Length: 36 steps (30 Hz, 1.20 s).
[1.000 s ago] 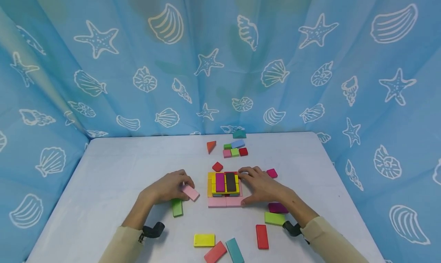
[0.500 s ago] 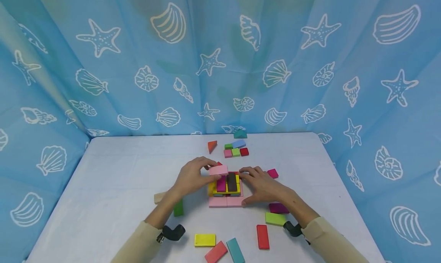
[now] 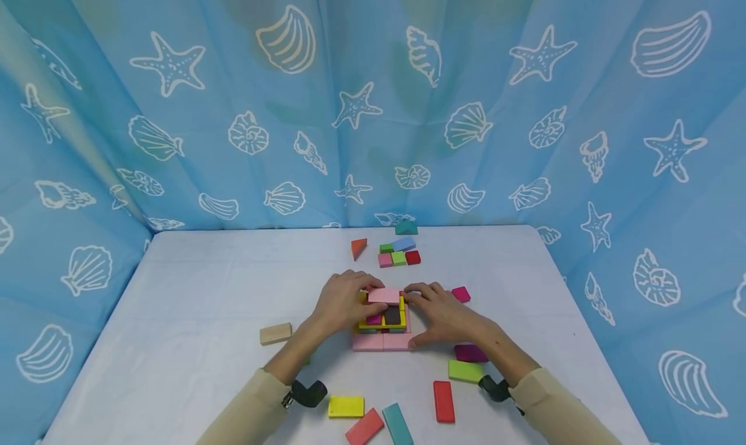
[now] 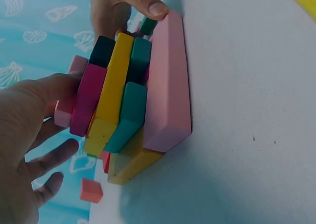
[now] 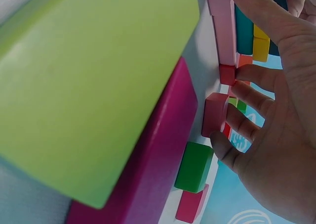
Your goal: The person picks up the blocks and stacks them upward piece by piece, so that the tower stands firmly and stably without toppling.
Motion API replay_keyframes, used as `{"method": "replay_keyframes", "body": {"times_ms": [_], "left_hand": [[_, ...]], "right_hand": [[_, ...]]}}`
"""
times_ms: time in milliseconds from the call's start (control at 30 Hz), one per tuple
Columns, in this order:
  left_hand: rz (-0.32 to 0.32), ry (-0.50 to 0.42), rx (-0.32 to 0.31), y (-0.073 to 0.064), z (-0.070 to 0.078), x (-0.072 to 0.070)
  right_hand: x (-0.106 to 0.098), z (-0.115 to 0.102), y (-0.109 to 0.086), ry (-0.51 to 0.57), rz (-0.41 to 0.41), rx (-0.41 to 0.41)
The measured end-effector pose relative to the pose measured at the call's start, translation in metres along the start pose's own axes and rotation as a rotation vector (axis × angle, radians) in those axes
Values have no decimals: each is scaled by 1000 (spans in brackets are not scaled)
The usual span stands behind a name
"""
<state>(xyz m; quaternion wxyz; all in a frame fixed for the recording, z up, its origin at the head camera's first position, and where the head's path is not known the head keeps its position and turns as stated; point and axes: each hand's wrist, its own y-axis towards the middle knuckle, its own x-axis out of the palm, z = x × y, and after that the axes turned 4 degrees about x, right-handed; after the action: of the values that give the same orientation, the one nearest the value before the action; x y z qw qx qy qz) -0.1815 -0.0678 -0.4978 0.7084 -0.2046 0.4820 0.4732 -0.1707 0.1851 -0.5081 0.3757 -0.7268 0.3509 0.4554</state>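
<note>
A layered stack of toy blocks stands mid-table. At its foot is a pink row [image 3: 368, 342]; yellow blocks [image 4: 111, 93] lie above teal ones [image 4: 131, 112]. A magenta block [image 4: 89, 100] and a dark block [image 3: 393, 315] sit side by side on the yellow layer. My left hand [image 3: 344, 302] pinches a pale pink block [image 3: 383, 295] lying crosswise at the back of these two, right at their tops. My right hand [image 3: 443, 315] spans the stack's right side. Its thumb touches the front pink row's corner, and its fingers reach the back corner, spread and only slightly bent.
Left of the stack lies a wooden block [image 3: 276, 333]. Yellow [image 3: 346, 407], coral [image 3: 364, 427], teal [image 3: 398, 424] and red [image 3: 444, 401] blocks lie in front. Lime [image 3: 465, 371] and purple [image 3: 471, 353] blocks sit under the right forearm. Several small blocks, including an orange triangle [image 3: 358, 248], are behind.
The left hand has carried the pale pink block from the table left of the stack up and rightward onto its top. The wooden block has come into view. The right hand stays in place.
</note>
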Motion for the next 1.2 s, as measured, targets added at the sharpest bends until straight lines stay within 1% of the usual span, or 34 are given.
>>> {"method": "replay_keyframes", "body": {"times_ms": [200, 633, 767, 833, 933, 1000, 1067, 1133, 1200], "left_hand": [[-14, 0, -7, 0, 1, -1], [0, -5, -12, 1, 0, -2], [-3, -21, -20, 0, -1, 0], [0, -43, -34, -1, -2, 0], [18, -92, -66, -4, -8, 0], [34, -122, -78, -6, -15, -3], [28, -147, -86, -11, -25, -8], [-16, -182, -97, -19, -38, -17], [-87, -216, -131, -29, -52, -29]], "right_hand": [[0, 1, 0, 6, 3, -6], [2, 2, 1, 1, 3, -2], [3, 2, 1, 7, -2, 5], [4, 2, 1, 11, -5, 8], [4, 2, 0, 8, -7, 14], [4, 2, 0, 7, -4, 17], [3, 1, 1, 10, 3, 17], [3, 1, 1, 11, 7, 16], [3, 0, 1, 9, 10, 11]]}}
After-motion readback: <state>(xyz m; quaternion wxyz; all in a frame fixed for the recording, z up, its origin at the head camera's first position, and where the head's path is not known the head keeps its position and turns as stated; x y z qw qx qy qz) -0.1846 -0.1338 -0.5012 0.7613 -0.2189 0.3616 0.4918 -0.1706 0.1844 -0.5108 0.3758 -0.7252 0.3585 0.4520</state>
